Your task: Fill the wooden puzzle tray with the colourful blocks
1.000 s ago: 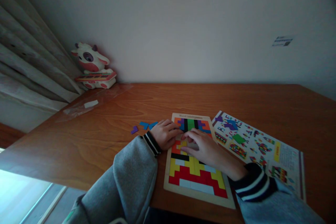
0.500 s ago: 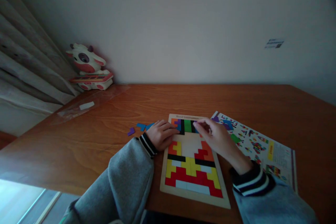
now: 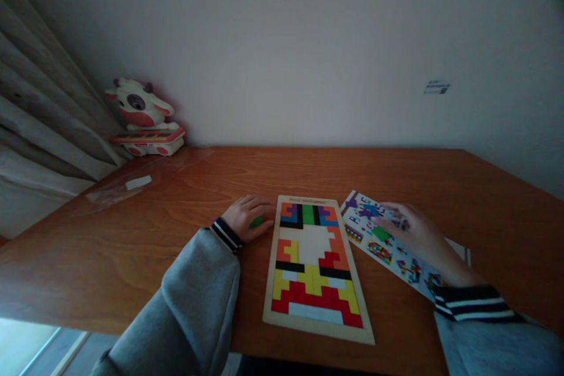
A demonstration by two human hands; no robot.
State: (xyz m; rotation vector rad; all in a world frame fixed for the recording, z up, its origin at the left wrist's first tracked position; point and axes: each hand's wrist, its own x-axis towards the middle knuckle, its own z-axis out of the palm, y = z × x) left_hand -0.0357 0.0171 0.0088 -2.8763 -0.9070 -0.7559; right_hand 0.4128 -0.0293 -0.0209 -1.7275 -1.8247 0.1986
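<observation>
While the puzzle board (image 3: pixel 311 242) lies between them, presumably for easy reach, your left hand (image 3: pixel 245 215) curves over a green block (image 3: pixel 256 222), your right hand (image 3: pixel 413 228) over a printed sheet (image 3: pixel 395 264); whether either grips, I cannot tell.

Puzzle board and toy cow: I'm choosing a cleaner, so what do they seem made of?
Puzzle board: probably wood, matte, going by its pale tan rim. Toy cow: likely smooth plastic, given its rounded, moulded-looking body, though the dim light leaves this open.
</observation>
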